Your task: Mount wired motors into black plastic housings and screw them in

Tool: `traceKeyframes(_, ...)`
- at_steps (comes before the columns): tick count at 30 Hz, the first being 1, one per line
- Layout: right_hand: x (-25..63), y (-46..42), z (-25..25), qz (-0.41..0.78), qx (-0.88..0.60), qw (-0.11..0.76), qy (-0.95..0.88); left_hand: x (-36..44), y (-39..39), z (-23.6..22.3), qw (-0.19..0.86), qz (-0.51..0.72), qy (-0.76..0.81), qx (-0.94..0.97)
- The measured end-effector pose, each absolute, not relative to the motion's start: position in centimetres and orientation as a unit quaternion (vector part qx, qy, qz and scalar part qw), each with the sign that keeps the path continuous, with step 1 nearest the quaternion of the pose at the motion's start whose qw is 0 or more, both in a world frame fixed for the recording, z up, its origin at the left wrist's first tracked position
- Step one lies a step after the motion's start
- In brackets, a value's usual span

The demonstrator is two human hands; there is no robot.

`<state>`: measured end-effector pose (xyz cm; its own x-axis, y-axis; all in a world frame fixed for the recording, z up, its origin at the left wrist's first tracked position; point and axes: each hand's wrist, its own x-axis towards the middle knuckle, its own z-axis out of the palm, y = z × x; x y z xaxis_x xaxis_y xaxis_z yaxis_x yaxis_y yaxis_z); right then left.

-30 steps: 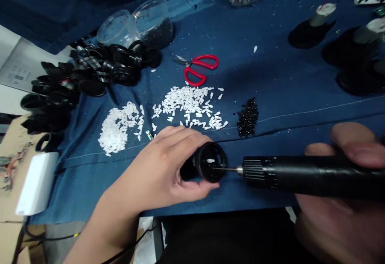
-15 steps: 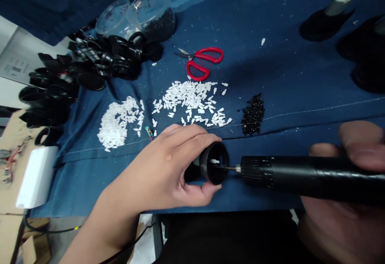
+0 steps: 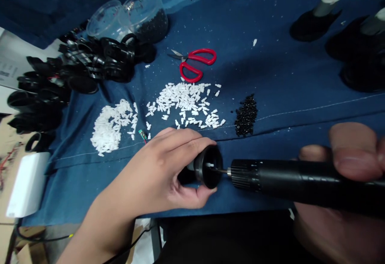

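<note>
My left hand (image 3: 171, 170) is wrapped round a black cylindrical housing (image 3: 198, 168), its open end turned to the right. Inside the housing a small white piece (image 3: 209, 164) shows. A black electric screwdriver (image 3: 279, 180) lies level in my right hand (image 3: 351, 156), with fingers above and below its body. Its thin bit (image 3: 222, 171) reaches into the housing's open end; the tip is hidden in the dark. Just beyond my left hand lies a small green circuit board (image 3: 142, 135) with a red wire.
Piles of white plastic pieces (image 3: 180, 97) and black screws (image 3: 246, 115) lie on the blue cloth. Behind are red-handled scissors (image 3: 192, 63) and clear tubs (image 3: 150, 13). Black parts (image 3: 114, 57) crowd the left; black items with grey cylinders (image 3: 323, 7) stand at the right.
The whole scene has shifted slightly left in view. Both hands keep their hold, and the screwdriver bit is still inside the housing.
</note>
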<state>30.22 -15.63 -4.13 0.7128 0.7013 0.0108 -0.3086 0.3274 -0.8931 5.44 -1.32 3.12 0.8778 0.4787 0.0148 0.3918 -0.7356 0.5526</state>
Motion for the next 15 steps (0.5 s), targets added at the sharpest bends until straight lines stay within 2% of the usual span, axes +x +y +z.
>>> traceKeyframes(7,30.5,-15.3,-3.9,0.339,-0.467,0.763,-0.291,5.3,-1.3,2.8,0.265,0.092,0.227,0.932)
traceKeyframes(15,29.4,-15.6,-4.1,0.295,-0.478,0.804,-0.194,5.2,-1.2,3.2,0.261,0.08,0.219,0.937)
